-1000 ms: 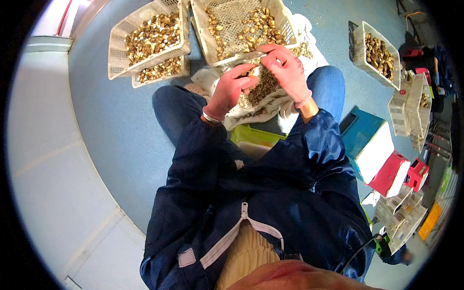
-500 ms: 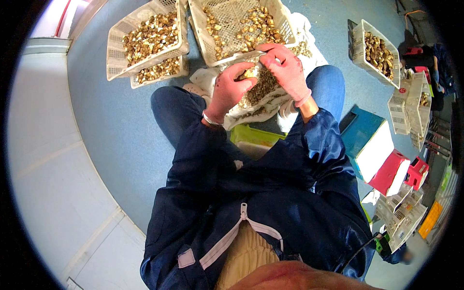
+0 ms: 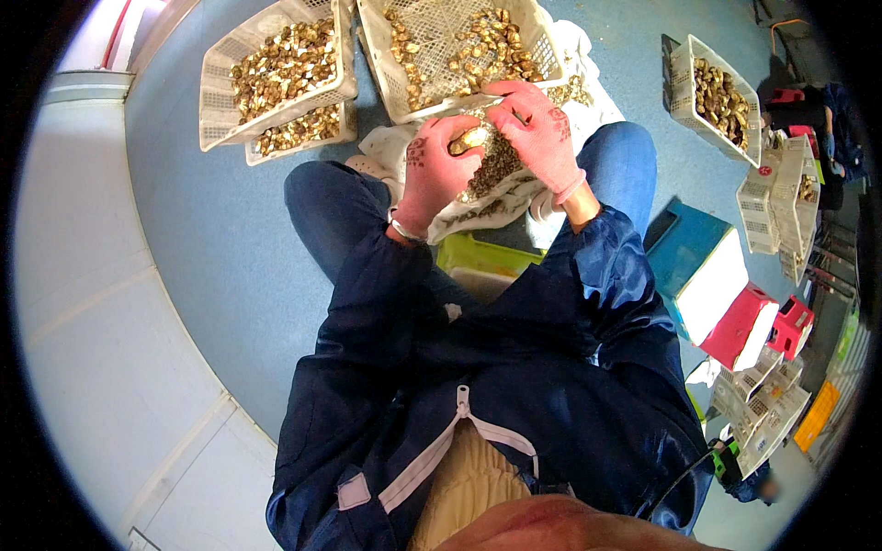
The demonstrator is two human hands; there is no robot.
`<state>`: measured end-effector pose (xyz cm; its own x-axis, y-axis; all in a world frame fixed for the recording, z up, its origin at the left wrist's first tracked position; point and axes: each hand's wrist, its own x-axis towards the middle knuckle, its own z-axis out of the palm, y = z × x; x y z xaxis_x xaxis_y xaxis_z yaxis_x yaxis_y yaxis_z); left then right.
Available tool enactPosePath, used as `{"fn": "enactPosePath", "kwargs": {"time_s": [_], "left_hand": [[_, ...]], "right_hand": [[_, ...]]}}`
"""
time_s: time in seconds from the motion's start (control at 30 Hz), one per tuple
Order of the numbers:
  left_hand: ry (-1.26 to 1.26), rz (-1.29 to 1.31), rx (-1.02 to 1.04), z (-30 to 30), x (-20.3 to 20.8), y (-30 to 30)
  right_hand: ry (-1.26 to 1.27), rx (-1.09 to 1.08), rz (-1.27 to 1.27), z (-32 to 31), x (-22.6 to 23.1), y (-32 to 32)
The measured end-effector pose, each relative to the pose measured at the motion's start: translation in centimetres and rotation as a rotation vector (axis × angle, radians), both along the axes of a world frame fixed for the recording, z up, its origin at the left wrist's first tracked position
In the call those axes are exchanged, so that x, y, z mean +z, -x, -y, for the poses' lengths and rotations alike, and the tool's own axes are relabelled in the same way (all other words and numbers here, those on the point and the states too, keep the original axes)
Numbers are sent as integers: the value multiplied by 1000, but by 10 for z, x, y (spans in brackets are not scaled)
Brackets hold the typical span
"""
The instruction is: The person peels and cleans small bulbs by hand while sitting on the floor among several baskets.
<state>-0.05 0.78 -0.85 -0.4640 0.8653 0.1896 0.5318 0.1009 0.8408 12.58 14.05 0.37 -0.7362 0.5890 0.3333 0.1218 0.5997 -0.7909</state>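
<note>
Both of my hands wear pink gloves and meet over a white cloth [image 3: 491,213] spread between my knees. My left hand [image 3: 436,170] is closed round a brown and cream mushroom [image 3: 469,140], whose rounded side shows between thumb and fingers. Beside it, my right hand [image 3: 537,133] is curled with thumb and fingers pressed together; a small dark bit shows at its fingertips, too hidden to name. Brown crumbly trimmings [image 3: 496,165] lie heaped on the cloth beneath. Just beyond my hands stands a white plastic crate [image 3: 390,99] with mushrooms scattered inside.
At the far left, a crate full of mushrooms [image 3: 287,78] rests on another one. A further mushroom crate [image 3: 715,101] stands at the right. Near my right leg are a blue box [image 3: 689,248] and red stools [image 3: 740,326]. A green-yellow tub [image 3: 482,253] sits between my legs.
My left hand has turned, so more of the mushroom shows in its grip. The right hand has shifted slightly left and stays close to it.
</note>
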Motion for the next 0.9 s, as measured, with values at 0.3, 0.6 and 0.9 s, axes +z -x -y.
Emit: {"fn": "enactPosePath", "kwargs": {"time_s": [0.3,0.6,0.9], "left_hand": [[2,20,55,1,-8,-1],[31,-35,10,-1,-4,1],[102,224,28,0,-1,2]], "right_hand": [[133,0,-23,3,3,1],[228,97,-2,11,10,3],[358,134,-4,14,12,-1]]}}
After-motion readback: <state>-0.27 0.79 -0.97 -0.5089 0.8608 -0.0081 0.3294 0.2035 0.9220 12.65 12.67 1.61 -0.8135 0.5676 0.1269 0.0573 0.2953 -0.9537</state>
